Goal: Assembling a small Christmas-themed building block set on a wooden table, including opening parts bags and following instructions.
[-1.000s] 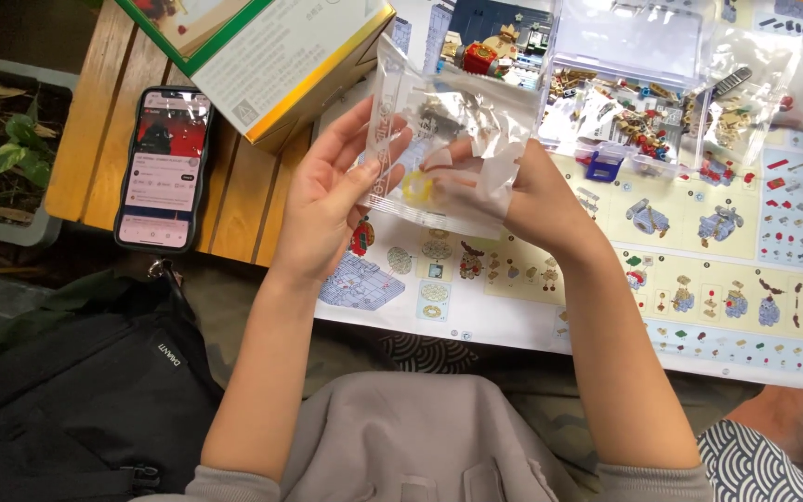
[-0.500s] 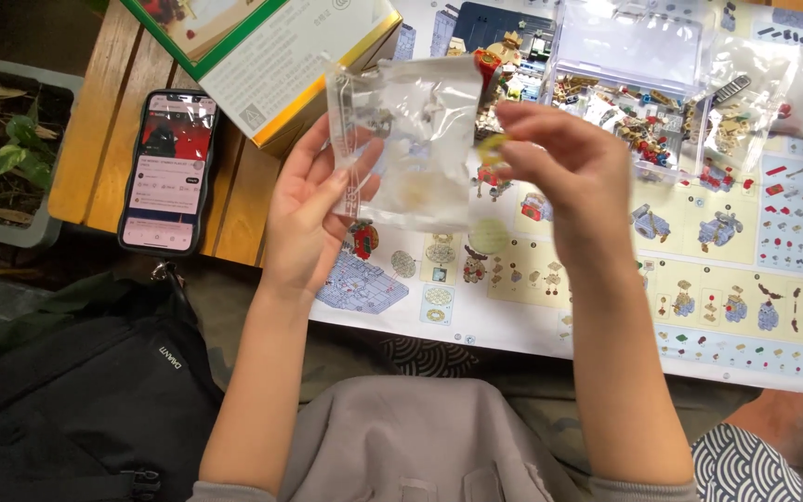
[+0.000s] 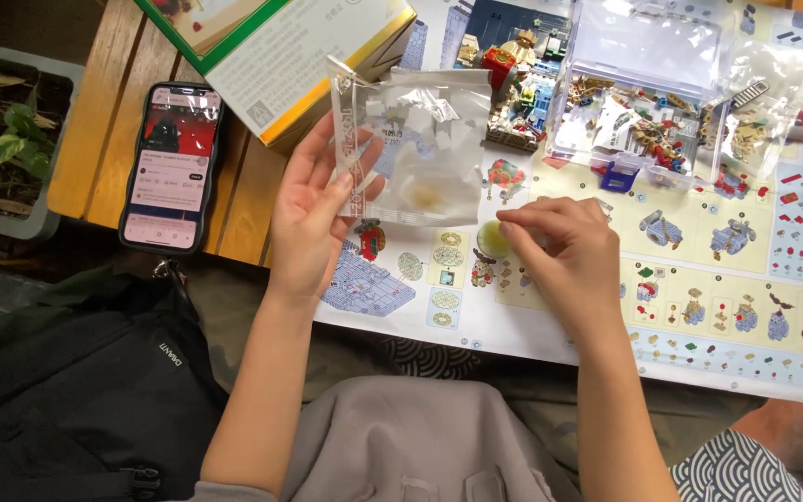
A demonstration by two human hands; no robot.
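Wooden slatted table (image 3: 95,139) carries the work, seen from above, with the person seated at its 6 o'clock edge.

Nearest the camera: a grey garment (image 3: 401,437) over the lap, and a black bag (image 3: 76,390) on the ground at 8 o'clock.

Middle ground: a large printed instruction sheet (image 3: 699,307) covers the table's right portion, showing small coloured figure diagrams. The left hand (image 3: 313,218) is raised over the sheet's left edge, palm up, fingers loosely curled, thumb and fingers gripping the left side of a clear plastic bag (image 3: 415,153). The bag stands upright above the sheet, crumpled, with small pale pieces inside; their exact kind cannot be told. The right hand (image 3: 559,246) rests low on the sheet at 3 o'clock from the left hand, fingertips drawn together in a pinch on a small pale yellow round piece (image 3: 493,238). The two hands are apart, not touching.

At 9 o'clock of the left hand, a phone (image 3: 171,167) lies flat on the slats, screen lit.

Far ground: a green-edged cardboard box (image 3: 281,46) at 12 o'clock of the phone; a partly built colourful model (image 3: 518,88) just right of the bag; beyond it a clear tray of loose pieces (image 3: 648,102) and further clear bags. A planter with leaves (image 3: 2,139) stands off the table at 9 o'clock.
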